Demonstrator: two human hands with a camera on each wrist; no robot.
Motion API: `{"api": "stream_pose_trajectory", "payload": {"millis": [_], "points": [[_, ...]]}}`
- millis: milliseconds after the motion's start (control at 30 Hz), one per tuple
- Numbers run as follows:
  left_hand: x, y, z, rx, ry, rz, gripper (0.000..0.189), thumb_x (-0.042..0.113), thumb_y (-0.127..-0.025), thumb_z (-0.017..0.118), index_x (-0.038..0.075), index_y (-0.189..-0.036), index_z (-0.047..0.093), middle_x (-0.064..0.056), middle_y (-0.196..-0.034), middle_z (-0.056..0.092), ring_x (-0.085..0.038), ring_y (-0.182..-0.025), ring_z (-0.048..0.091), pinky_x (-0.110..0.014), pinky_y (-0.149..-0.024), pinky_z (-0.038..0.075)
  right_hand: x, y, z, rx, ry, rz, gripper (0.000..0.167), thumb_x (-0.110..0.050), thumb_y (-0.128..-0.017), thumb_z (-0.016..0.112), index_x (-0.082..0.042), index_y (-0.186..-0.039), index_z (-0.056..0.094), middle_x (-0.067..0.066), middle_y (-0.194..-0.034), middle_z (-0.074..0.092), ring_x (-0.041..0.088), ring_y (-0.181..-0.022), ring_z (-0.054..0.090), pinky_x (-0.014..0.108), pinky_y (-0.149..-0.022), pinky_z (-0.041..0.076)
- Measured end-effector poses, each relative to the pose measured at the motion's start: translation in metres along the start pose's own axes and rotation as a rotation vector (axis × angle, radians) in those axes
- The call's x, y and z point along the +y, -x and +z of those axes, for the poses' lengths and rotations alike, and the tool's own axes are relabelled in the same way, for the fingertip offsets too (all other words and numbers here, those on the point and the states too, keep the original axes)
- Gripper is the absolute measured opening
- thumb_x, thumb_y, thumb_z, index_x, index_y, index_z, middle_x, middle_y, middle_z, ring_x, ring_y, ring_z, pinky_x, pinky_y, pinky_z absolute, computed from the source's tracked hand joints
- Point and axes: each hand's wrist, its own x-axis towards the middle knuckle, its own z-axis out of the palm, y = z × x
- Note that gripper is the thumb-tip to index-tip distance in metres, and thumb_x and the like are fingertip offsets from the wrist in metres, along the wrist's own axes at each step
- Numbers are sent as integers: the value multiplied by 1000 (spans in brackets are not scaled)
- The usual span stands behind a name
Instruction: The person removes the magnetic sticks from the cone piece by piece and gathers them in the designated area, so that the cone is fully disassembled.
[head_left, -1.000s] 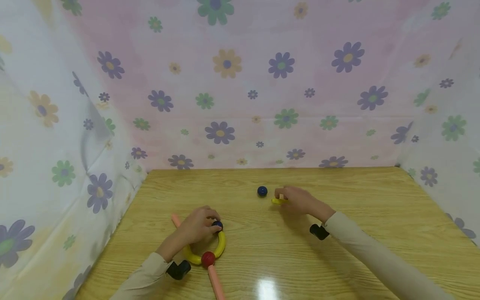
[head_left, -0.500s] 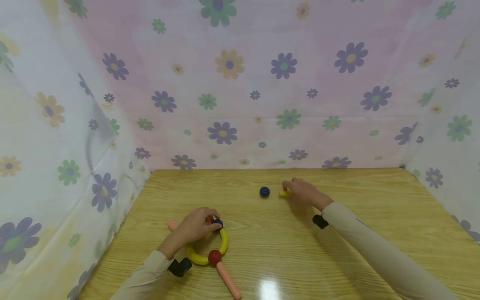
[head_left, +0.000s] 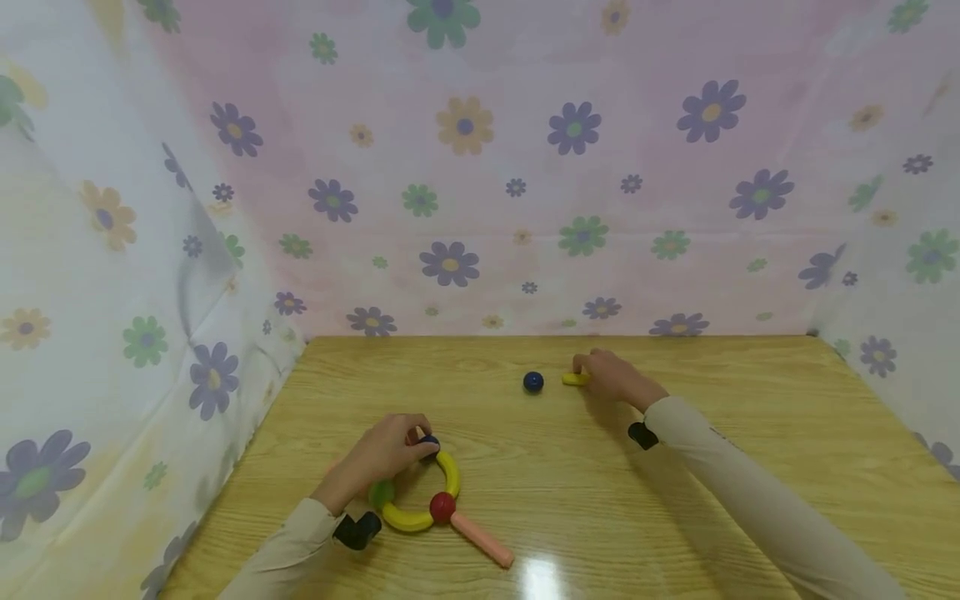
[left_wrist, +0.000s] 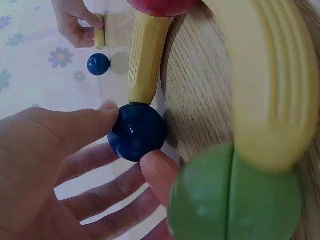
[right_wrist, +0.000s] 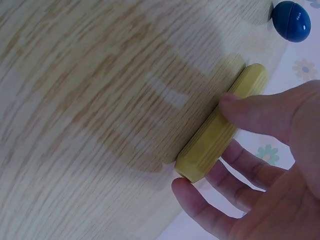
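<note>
My left hand pinches a dark blue ball between thumb and fingers. That ball belongs to a ring of magnetic-looking toy pieces on the table: yellow curved rods, a red ball and a green ball. A straight salmon rod sticks out from the red ball. Another salmon rod runs between the blue and green balls, partly hidden. Farther back, my right hand holds a yellow rod with the thumb on top and fingers beneath. Beside it sits a loose blue ball.
A wood-grain table carries all the pieces. Flowered cloth stands behind it and along both sides. Light glares off the table near its front.
The ring has turned counterclockwise under my left hand, so the salmon rod at the red ball swings out to the right. My right hand has moved farther back with the yellow rod.
</note>
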Motion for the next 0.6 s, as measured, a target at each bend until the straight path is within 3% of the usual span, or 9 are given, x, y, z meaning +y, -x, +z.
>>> {"api": "stream_pose_trajectory", "payload": {"millis": [233,367,467,600], "points": [[-3,0,-3,-18,-4,-42,17,24,-92,63,9,-101,65,2,-74,57,-11,-64,51,-27,-58,44,1,2,-5,19,-6,12,22,6,-85,63,-2,-106,59,19,-98,56,35,-91,54,51,-76,47],[-6,2,-3,-15,-6,-39,15,22,-92,64,9,-99,65,2,-71,56,-11,-61,49,-26,-55,42,4,2,-2,36,15,11,25,4,-84,64,-3,-108,59,18,-99,57,36,-92,55,55,-74,44],[-8,4,-4,-24,12,-11,16,22,-91,64,7,-98,66,1,-71,57,-12,-60,50,-26,-54,42,6,5,1,53,30,4,28,3,-84,66,-4,-110,58,17,-99,57,35,-93,55,57,-73,42],[-12,8,-7,-72,45,51,22,21,-88,68,5,-103,65,-3,-83,60,-14,-70,54,-30,-60,46,4,10,0,87,25,-13,32,4,-82,68,-4,-111,58,18,-101,56,36,-94,53,58,-73,40]]}}
